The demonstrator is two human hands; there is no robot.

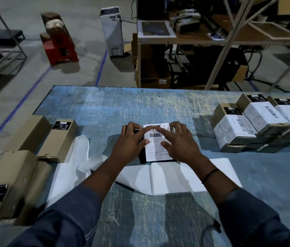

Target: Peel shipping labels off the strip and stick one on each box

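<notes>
At the middle of the worn blue tabletop (105, 107) lies a small dark box (142, 157) with a white paper shipping label (156, 150) on its top. The left hand (130, 145) rests on the label's 9 o'clock side and the right hand (181, 145) on its 3 o'clock side, forefingers meeting near its 12 o'clock edge. Just beside the box at 6 o'clock lies a white paper backing strip (167, 180), running under the left forearm toward 8 o'clock. Plain brown cardboard boxes (25, 175) lie at 8 and 9 o'clock. A stack of brown cardboard boxes bearing white labels (236, 129) sits at 2 o'clock, well apart from the hands. On the grey concrete floor (80, 68) beyond, a red machine (60, 43) stands at 11 o'clock, a white upright unit (112, 32) at 12 o'clock and a cluttered wooden workbench (194, 40) at 1 o'clock.
</notes>
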